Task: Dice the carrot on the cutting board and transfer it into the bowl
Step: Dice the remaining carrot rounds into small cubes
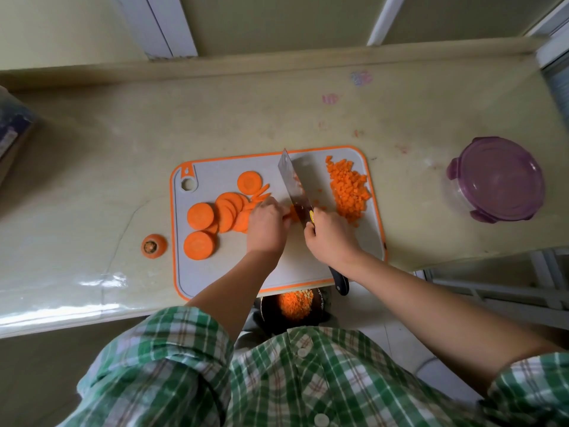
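A grey cutting board (221, 167) with an orange rim lies on the counter. Round carrot slices (201, 215) are spread over its left half. A heap of diced carrot (349, 188) sits at its right side. My left hand (266, 226) presses down on carrot strips beside the blade. My right hand (329, 238) grips the handle of a cleaver (291, 183), whose blade stands on the board between the two hands. Below the counter edge a dark bowl (320, 306) holds diced carrot, partly hidden by the board.
A carrot top end (154, 246) lies on the counter left of the board. A glass container with a purple lid (497, 178) stands at the right. A box (12, 131) is at the far left edge. A raised ledge runs along the back.
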A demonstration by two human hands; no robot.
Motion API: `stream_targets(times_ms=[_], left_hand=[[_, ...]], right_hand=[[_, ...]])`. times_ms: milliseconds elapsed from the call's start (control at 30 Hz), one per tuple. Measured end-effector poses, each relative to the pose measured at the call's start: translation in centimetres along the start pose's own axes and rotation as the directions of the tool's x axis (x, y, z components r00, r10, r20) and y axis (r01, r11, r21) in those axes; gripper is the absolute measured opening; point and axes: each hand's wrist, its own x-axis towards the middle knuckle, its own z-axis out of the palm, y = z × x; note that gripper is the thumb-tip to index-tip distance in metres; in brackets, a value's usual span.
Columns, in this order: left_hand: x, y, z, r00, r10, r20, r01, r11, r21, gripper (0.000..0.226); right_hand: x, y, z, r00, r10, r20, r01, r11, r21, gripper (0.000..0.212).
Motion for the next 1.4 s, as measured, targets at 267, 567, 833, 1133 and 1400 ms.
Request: stream_targets(times_ms=[267, 567, 833, 1133, 1400], left_hand=[[0.3, -0.2, 0.1, 1.000, -0.002, 0.006, 0.002, 0.999, -0.054, 0.009], [0.3, -0.2, -0.5, 1.000, 0.024, 0.006, -0.024, 0.998, -0.056, 0.016], [0.1, -0.4, -0.7, 0.999, 0.040, -0.009, -0.040, 0.999, -0.011, 0.018], [0.5, -0.5, -0.2, 1.000, 0.013, 0.002, -0.013, 1.000, -0.023, 0.012], [0.7, -0.8, 0.4, 0.999, -0.047, 0.008, 0.047, 0.998, -0.044, 0.009]], right_hand=[[0.3, 0.0, 1.0, 1.000, -0.008, -0.015, 0.008, 1.000, -0.001, 0.010], [0.9, 1.0, 0.5, 0.998, -0.012, -0.059, 0.016, 0.998, 0.065, 0.014], [0.0, 0.1, -0.3, 0.999, -0.046, -0.020, 0.047, 0.998, 0.042, 0.012], [0.3, -0.1, 0.6, 1.000, -0.009, 0.001, 0.009, 1.000, 0.012, 0.013], [0.4, 0.0, 1.6, 0.999, -0.037, -0.031, 0.036, 0.999, -0.007, 0.012]])
